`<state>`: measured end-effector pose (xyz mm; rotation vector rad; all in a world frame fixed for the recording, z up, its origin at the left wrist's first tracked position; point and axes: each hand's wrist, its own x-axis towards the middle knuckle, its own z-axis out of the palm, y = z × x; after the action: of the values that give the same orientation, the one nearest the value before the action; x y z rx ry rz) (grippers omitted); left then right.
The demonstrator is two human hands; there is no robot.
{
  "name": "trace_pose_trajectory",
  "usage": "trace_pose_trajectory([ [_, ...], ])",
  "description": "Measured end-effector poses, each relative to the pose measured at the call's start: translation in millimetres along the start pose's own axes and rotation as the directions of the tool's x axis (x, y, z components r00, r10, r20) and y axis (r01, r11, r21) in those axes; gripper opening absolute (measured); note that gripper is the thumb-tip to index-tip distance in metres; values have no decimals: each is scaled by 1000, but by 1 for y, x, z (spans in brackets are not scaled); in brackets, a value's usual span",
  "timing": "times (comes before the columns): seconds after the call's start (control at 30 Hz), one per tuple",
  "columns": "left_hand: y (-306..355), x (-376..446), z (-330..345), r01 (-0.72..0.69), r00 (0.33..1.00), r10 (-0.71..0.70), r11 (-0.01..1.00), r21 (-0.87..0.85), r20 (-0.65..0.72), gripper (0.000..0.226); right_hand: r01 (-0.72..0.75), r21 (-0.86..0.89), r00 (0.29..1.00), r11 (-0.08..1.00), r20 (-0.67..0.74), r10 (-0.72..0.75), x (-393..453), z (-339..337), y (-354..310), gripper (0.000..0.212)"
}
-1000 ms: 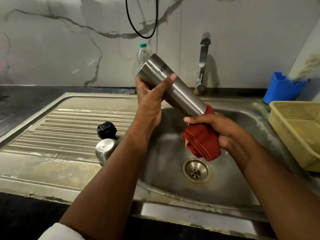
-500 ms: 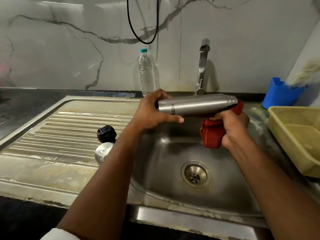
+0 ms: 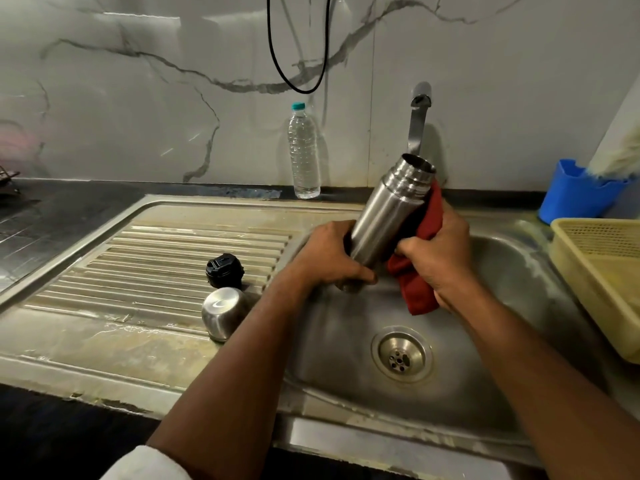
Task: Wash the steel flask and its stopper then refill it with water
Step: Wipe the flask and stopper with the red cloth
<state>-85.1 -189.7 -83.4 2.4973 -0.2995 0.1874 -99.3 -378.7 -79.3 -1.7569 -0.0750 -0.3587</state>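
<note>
steel flask [image 3: 388, 223] held over the sink basin [image 3: 519, 271], long axis tilted, open mouth up toward the tap [image 3: 417, 119]; left hand [image 3: 329, 258] wraps its base; right hand [image 3: 440, 251] presses red cloth [image 3: 420, 289] against its side.

One steel flask [image 3: 388, 220], one red cloth [image 3: 420, 289], one black stopper [image 3: 224, 271], one steel cap [image 3: 223, 316], one plastic water bottle [image 3: 304, 154], one tap [image 3: 417, 119], one sink [image 3: 346, 341] with one drain [image 3: 401, 355], one blue container [image 3: 575, 195], one yellow basket [image 3: 602, 282], two hands: left [image 3: 329, 258], right [image 3: 440, 251].
</note>
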Motion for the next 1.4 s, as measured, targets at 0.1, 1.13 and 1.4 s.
trace_pose_trajectory([
  [0.1, 0, 0, -3, 30, 999, -30, 1000, -9, -32, 70, 8, 52, 1000, 999, -2, -8, -1, 1, -3, 58],
  [1.13, -77, -11, -123, 416, 827, -516, 829, -373, -223, 65, -91, -69, 992, 993, 84, 96, -3, 6, 20, 52],
  [1.4, -87, -3, -115, 426, 840, -510, 830, -361, -182, 79, -153, 49, 986, 987, 81, 148, -3, 7, 24, 49],
])
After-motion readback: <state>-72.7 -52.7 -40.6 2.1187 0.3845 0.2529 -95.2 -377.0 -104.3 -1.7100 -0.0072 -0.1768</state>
